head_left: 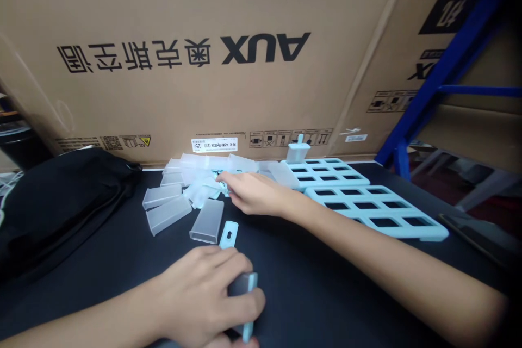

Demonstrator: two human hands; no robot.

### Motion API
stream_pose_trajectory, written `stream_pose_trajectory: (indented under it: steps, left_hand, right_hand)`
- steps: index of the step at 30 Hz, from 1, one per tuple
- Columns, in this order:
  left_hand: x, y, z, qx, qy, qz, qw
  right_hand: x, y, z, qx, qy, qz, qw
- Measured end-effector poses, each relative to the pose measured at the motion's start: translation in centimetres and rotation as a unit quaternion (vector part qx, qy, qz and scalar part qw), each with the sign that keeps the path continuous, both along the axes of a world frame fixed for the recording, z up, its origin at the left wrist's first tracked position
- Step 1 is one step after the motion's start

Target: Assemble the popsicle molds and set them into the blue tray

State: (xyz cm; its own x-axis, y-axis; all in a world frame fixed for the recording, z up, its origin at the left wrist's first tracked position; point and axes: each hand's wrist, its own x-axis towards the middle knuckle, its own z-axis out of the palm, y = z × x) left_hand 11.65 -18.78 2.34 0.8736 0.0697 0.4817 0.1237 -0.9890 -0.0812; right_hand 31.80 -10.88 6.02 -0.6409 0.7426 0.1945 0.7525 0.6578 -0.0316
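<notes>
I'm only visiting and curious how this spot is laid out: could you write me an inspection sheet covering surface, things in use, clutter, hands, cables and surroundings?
Surface: black tabletop.
Things in use: clear cases piled and scattered; blue tab with a hole; front rack and back rack, both blue; upright piece at the back rack.
Clutter: black bag on the left.
Left hand: fingers grip a blue-edged case.
Right hand: fingers at the pile; grip unclear.
Cables: nothing seen for certain.
Surroundings: large carton behind, its print upside down; blue frame on the right.
</notes>
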Motion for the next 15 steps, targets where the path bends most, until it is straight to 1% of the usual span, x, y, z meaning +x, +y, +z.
stream_pose_trajectory:
  steps: [2,4,5,7,9,11,13,15]
  left_hand:
    - [-1.4,-0.7,0.3,0.012,0.013,0.079,0.997]
    - [-2.3,-1.4,0.5,0.006,0.032,0.150,0.988]
    - [-2.6,-1.7,0.5,0.000,0.046,0.171,0.984]
    - [-2.5,-1.9,0.6,-0.014,0.081,0.185,0.979]
    - [-1.7,-1.8,0.8,-0.027,0.119,0.184,0.975]
    - [-0.3,-1.3,1.0,-0.033,0.148,0.188,0.970]
    - [1.4,-0.6,1.3,-0.034,0.170,0.204,0.964]
    - [3.1,0.1,1.6,-0.029,0.189,0.231,0.954]
  right_hand:
    - [2.0,-1.6,0.2,0.000,0.052,0.016,0.999]
    - [4.5,-3.3,0.3,0.012,0.072,0.011,0.997]
    - [5.8,-4.1,0.3,0.019,0.073,-0.003,0.997]
    - [8.4,-5.5,0.3,0.037,0.078,-0.049,0.995]
    - [10.5,-6.3,0.0,0.054,0.101,-0.095,0.989]
    - [11.9,-6.7,-0.3,0.070,0.140,-0.121,0.980]
    - [12.5,-7.0,-0.6,0.075,0.170,-0.127,0.974]
    - [12.3,-7.2,-0.7,0.071,0.175,-0.126,0.974]
